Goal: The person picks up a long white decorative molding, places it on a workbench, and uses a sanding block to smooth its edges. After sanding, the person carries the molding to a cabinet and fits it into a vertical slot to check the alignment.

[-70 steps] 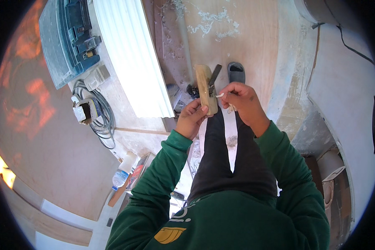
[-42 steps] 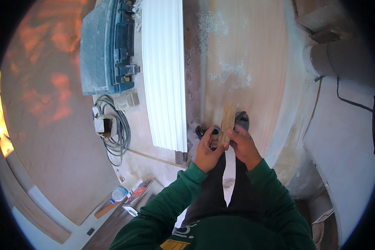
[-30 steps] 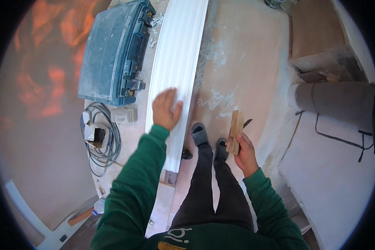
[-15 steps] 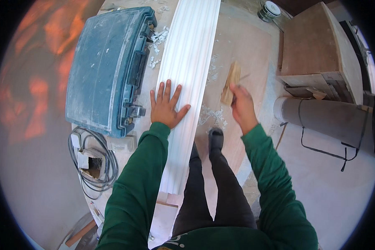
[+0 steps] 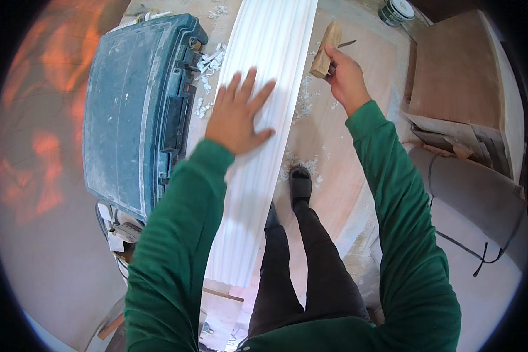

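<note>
A long white panel (image 5: 264, 64) with lengthwise grooves runs away from me. Over it my left hand (image 5: 234, 120) has its fingers spread and holds nothing; it is a little blurred and seems to hover just above the surface. To the right of the panel, my right hand (image 5: 347, 79) grips what looks like a small wooden hand plane (image 5: 326, 50). This is a pale block with a thin dark blade sticking out of its right side. My right fingers are partly hidden behind it. It is held clear of the panel.
A dusty blue toolbox (image 5: 135, 111) stands left of the panel. Curled white shavings (image 5: 212, 58) lie along both sides. At the far right are a lidded tub (image 5: 396, 12) and a wooden box (image 5: 454, 76), with a strapped grey roll (image 5: 472, 182) nearer. My feet are beside the panel.
My right hand has moved farther away with the plane. The left hand has come up off the panel and shifted slightly. My view has moved a little.
</note>
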Demonstrator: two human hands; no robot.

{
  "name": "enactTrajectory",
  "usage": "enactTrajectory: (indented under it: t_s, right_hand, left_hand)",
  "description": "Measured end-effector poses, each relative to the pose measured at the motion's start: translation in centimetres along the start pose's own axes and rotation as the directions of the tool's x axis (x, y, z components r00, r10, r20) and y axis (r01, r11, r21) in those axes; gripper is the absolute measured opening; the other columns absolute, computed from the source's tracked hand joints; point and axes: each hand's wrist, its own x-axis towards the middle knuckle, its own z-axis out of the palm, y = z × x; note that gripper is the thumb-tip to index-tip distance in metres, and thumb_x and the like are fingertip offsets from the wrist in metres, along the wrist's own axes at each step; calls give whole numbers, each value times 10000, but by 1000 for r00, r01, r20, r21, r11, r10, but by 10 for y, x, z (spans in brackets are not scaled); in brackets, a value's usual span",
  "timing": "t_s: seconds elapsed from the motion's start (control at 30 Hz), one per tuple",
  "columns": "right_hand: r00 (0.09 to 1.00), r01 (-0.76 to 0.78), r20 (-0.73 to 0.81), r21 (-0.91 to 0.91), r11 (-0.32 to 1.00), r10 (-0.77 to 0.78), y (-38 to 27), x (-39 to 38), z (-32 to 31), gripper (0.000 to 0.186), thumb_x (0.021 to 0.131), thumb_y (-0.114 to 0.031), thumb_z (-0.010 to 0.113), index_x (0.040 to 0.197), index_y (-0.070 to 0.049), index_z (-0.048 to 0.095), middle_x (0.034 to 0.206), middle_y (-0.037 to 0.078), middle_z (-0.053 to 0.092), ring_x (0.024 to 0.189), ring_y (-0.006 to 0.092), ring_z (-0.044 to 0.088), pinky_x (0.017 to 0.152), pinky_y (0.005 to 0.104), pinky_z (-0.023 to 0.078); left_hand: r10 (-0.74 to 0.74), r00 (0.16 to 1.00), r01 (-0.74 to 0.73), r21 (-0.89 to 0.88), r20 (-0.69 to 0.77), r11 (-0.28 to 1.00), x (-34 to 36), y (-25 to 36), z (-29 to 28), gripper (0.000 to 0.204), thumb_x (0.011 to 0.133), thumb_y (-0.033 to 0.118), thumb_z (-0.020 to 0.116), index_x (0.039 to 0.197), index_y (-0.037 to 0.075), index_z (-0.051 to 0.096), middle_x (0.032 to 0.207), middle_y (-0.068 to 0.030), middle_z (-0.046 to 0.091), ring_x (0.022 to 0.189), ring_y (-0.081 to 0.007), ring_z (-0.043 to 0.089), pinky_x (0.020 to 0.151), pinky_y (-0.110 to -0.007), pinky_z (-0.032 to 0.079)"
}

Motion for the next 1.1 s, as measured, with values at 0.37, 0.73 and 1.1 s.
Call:
enactTrajectory:
  t_s: [0.37, 0.73, 1.1]
  right_hand:
    - [992, 89, 100, -94, 992, -79, -31, 94, 21, 401, 969, -251, 710, 1221, 44, 609, 1110, 104, 695, 985, 209, 674, 890, 374, 546]
    - [966, 236, 147, -186, 954, -211, -45, 177, 11, 319, 1035, -228, 567, 1181, 43, 649, 1130, 125, 700, 1039, 247, 672, 860, 407, 543]
    - [958, 187, 221, 5, 982, -183, -34, 141, 25, 302, 1032, -198, 564, 1197, 42, 639, 1143, 131, 703, 1000, 237, 699, 886, 383, 577]
  left_hand:
    - [-218, 921, 127, 280, 323, 952, 81, -7, -16, 1258, 591, 535, 938, 1622, 366, 237, 1714, -117, 112, 1512, -520, 188, 1186, -633, 305]
    - [-180, 941, 100, 272, 287, 957, 83, -5, -11, 1239, 610, 596, 904, 1624, 330, 243, 1712, -43, 154, 1518, -520, 156, 1178, -690, 273]
    - [-214, 944, 132, 305, 252, 943, 81, -6, 0, 1268, 596, 618, 911, 1627, 365, 217, 1714, -15, 155, 1521, -511, 158, 1190, -686, 249]
